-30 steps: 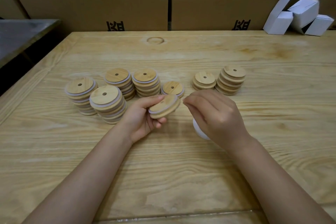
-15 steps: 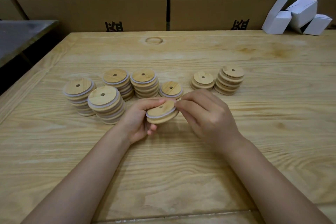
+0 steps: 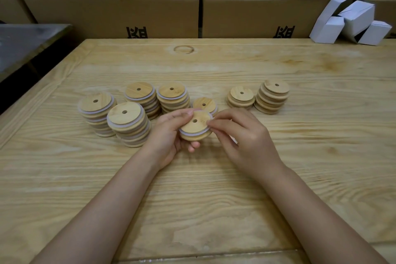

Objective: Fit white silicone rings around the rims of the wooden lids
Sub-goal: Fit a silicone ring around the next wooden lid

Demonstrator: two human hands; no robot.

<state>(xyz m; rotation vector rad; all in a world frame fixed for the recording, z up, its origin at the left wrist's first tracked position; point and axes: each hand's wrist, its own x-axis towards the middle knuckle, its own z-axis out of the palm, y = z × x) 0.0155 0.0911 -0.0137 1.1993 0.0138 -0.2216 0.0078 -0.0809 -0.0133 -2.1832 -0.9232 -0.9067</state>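
Lid tipped up since half a second ago: its holed face showed, where before mostly the edge did. Left hand [image 3: 169, 135] held the wooden lid [image 3: 194, 126] above the surface [image 3: 214, 199], fingers [image 3: 182, 113] curled round its left rim. Right hand [image 3: 246, 135] pinched the white silicone ring [image 3: 192, 134] at the lid's right rim, fingertips clenched on it. Ring lay in the groove along the near edge; seating on the far side could not be told. Left of the left fingers stood four ringed stacks [image 3: 128, 124]. Just beyond the fingers sat a low ringed pile [image 3: 204, 105]. Beyond the right fingers, well apart, stood two bare stacks [image 3: 272, 96]. White cartons [image 3: 351, 23] lay far right.
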